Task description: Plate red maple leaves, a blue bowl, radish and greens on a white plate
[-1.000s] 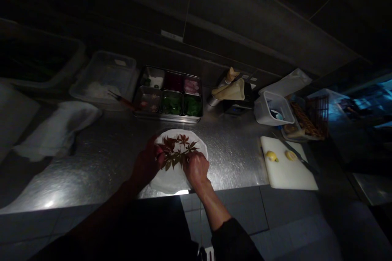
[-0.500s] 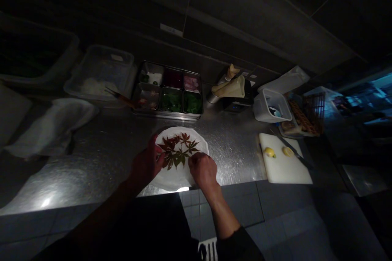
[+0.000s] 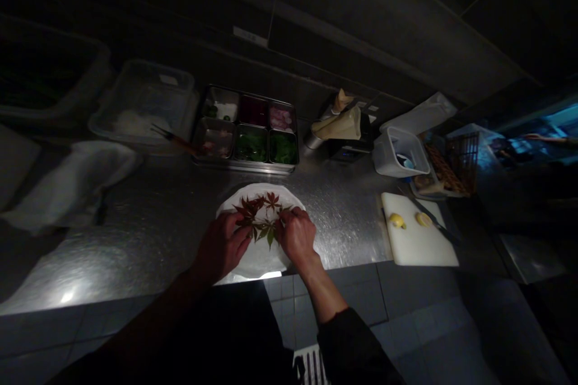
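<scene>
Left hand (image 3: 221,248): thumb and fingers in a narrow curl at the left edge of the maple leaves (image 3: 271,200); can't tell if it's pinching or just touching. Right hand (image 3: 298,233): fingers bunched at the right-side leaves, fingertips hidden, so can't tell if they're closed on anything.

Leaves sit between the two hands, red on the far side, greener on the near side, over a white plate (image 3: 258,263). Plate is under both hands, on the steel counter (image 3: 347,234), near its front edge.

Straight ahead of the hands: metal tray of six inserts (image 3: 266,168), two of them with green leaves, one dark red, one pink. Two-pronged utensil (image 3: 180,143) leans at the tray's left end, ahead of left hand and to its left. Clear plastic container (image 3: 151,93) beyond that, white cloth (image 3: 79,183) well left of left hand.

Well right of right hand: white cutting board (image 3: 422,248) with two yellow lemon pieces (image 3: 397,221) and a knife (image 3: 445,231). White plastic tub (image 3: 392,159) stands behind the board.
</scene>
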Demonstrator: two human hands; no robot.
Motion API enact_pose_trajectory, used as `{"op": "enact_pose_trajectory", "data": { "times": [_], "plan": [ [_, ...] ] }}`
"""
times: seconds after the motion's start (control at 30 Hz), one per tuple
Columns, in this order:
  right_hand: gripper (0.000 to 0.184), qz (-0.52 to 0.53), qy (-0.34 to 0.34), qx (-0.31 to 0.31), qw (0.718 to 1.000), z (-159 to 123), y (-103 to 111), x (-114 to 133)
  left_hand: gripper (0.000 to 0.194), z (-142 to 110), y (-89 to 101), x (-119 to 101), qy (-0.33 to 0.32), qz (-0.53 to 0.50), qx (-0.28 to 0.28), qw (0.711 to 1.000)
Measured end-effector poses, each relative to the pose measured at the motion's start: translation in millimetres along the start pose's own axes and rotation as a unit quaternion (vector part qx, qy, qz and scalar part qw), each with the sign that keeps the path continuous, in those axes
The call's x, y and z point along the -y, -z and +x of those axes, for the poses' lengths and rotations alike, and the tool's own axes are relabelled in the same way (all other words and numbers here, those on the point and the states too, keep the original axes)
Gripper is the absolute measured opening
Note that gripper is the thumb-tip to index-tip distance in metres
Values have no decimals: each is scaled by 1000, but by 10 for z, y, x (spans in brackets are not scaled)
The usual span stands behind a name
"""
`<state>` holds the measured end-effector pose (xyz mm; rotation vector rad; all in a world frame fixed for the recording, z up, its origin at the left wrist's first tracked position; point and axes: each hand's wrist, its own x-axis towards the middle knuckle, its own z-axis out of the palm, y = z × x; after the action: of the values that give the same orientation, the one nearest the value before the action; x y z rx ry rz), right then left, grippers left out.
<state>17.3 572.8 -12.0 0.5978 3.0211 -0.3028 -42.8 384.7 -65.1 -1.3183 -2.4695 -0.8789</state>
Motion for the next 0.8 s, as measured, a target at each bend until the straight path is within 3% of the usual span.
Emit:
{"op": "enact_pose_trajectory", "data": {
  "times": [0.23, 0.4, 0.63, 0.8],
  "plan": [
    [14, -4, -19, -7, 1000, -35, -84, -65, 16, -28, -33, 25, 15, 21, 8, 1000],
    [22, 61, 4, -16, 998, -118, 38, -124, 22, -74, -39, 36, 11, 14, 0, 1000],
    [23, 124, 66, -54, 989, -312, 188, -88, 26, -174, 169, -29, 22, -11, -27, 999],
    [25, 179, -11, -73, 981, -528, 278, -304, 17, -361, 329, 77, 54, -15, -4, 998]
  ]
}}
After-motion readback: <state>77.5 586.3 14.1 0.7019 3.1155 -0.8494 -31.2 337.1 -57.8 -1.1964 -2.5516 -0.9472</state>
